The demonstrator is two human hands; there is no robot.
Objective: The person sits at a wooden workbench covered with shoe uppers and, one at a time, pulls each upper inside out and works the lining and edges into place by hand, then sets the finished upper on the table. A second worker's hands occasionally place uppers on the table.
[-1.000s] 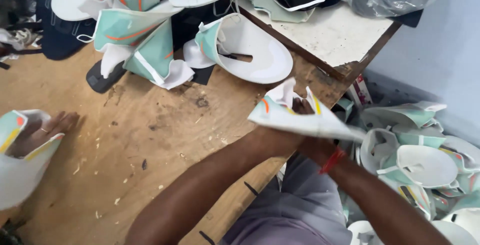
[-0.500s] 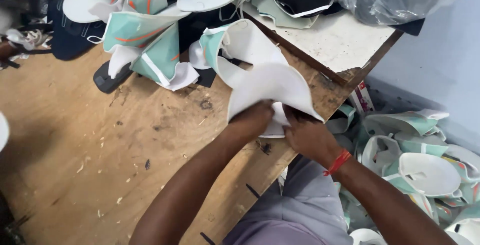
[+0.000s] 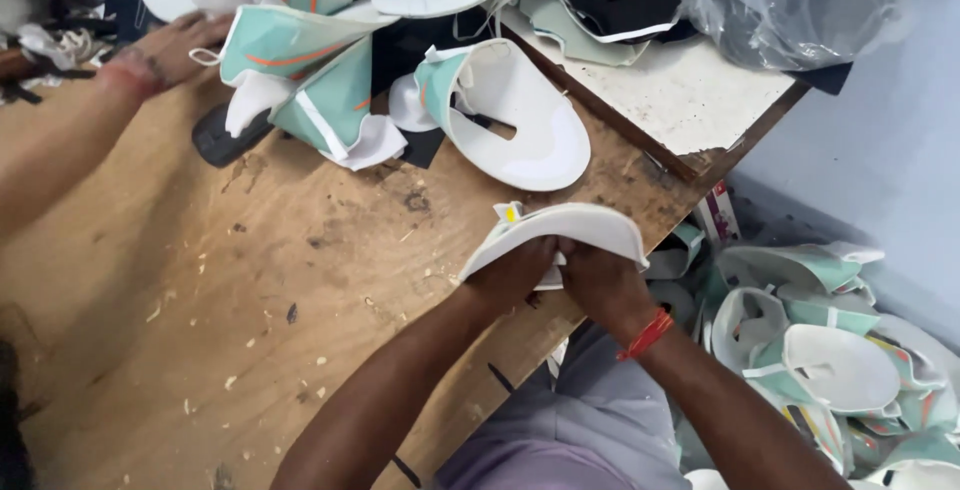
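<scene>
1. Shoe upper [image 3: 565, 225]: white, smooth, curved sheet with a mint and yellow edge at its left tip; held over the near edge of the workbench [image 3: 300, 280], gripped from below by both hands.
2. Left hand [image 3: 515, 270]: fingers curled tight on the underside of the shoe upper, pressed against the right hand.
3. Right hand [image 3: 600, 280]: closed on the same piece from beneath; red thread band [image 3: 647, 335] at the wrist.
4. Flat white upper [image 3: 505, 115]: beyond the hands, mint panel at its left, slot cut in the middle, lying on the bench.
5. Mint uppers with orange stripes [image 3: 300, 60]: beyond and left of the hands, heaped, fabric-faced with white lining.
6. Clear plastic bag [image 3: 800, 0]: far beyond the right hand, crumpled, glossy.
7. Small carton [image 3: 715, 215]: just right of the right hand, below the bench edge, white with red print.
8. Pile of mint-and-white uppers [image 3: 830, 350]: right of the right hand, lower down.
9. Another person's hand [image 3: 175, 45]: far left, resting by the heap.
10. Workbench: scuffed brown plywood, stained, scattered with chips.
</scene>
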